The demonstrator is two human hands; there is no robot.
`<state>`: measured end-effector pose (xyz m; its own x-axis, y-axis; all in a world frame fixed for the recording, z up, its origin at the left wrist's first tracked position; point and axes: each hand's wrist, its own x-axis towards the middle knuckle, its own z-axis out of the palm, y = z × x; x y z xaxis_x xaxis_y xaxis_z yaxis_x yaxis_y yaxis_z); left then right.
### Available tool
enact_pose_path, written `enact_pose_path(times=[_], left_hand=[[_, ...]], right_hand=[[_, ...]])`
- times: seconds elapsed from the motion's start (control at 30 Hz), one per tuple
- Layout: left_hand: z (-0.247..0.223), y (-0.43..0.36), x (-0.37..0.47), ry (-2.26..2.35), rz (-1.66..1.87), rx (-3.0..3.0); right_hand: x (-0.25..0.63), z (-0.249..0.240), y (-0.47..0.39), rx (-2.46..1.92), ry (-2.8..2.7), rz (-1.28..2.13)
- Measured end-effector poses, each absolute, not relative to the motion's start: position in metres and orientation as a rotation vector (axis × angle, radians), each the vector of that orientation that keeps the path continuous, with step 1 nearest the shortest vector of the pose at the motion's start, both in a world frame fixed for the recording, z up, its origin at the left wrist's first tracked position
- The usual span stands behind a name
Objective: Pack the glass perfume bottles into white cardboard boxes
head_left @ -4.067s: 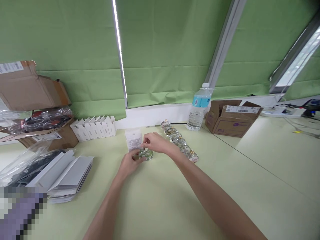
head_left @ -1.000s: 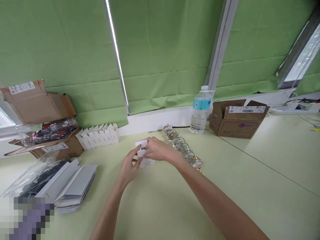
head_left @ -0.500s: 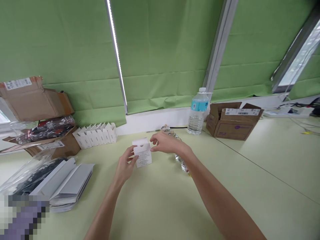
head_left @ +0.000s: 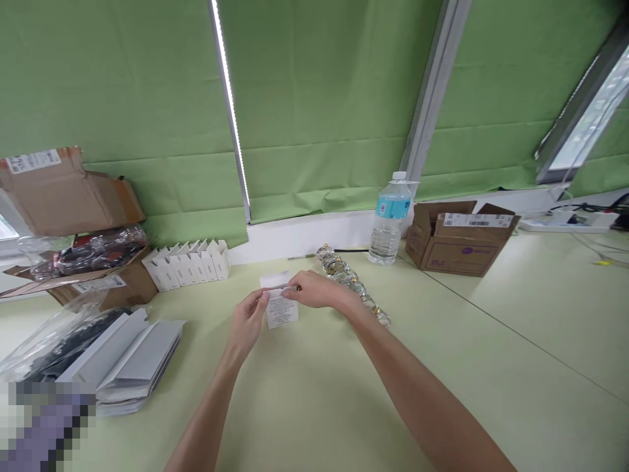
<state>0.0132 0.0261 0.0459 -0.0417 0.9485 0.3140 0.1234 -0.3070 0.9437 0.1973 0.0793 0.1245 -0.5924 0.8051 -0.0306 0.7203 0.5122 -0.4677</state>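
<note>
A small white carton [head_left: 281, 312] with printed text stands on the pale green table [head_left: 314, 400] in front of me. My left hand [head_left: 247, 322] grips its left side. My right hand [head_left: 310, 289] presses fingers on the carton's top flap [head_left: 274, 280]. Just right of my right hand lies a row of several small clear glass bottles with gold tops [head_left: 350, 279].
A row of white cartons [head_left: 187, 265] stands at the back left, beside an open brown box with bagged items [head_left: 81, 259]. Flat white carton blanks [head_left: 128, 357] and a plastic bag lie at the left. A water bottle [head_left: 388, 220] and a cardboard box [head_left: 459, 237] stand at the back right.
Four seconds ago both hands held a glass bottle beside the carton. Since then the hands took up the carton; over the last half second my right hand came down onto its top flap.
</note>
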Motion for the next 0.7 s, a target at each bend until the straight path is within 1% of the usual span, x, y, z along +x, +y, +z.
enact_pose_path(times=[0.17, 0.37, 0.5, 0.7], left_hand=[[0.045, 0.028, 0.021, 1.274, 1.505, 1.402], [0.043, 0.03, 0.023, 1.263, 1.559, 1.345], [0.043, 0.035, 0.02, 1.319, 1.589, 1.242], [0.04, 0.044, 0.016, 1.321, 1.531, 1.297]], right_hand=[[0.199, 0.12, 0.087, -1.218, -2.506, 0.554], [0.192, 0.11, 0.092, -1.417, -2.283, 0.452], [0.188, 0.106, 0.091, -1.358, -2.313, 0.473], [0.198, 0.113, 0.094, -1.197, -2.396, 0.562]])
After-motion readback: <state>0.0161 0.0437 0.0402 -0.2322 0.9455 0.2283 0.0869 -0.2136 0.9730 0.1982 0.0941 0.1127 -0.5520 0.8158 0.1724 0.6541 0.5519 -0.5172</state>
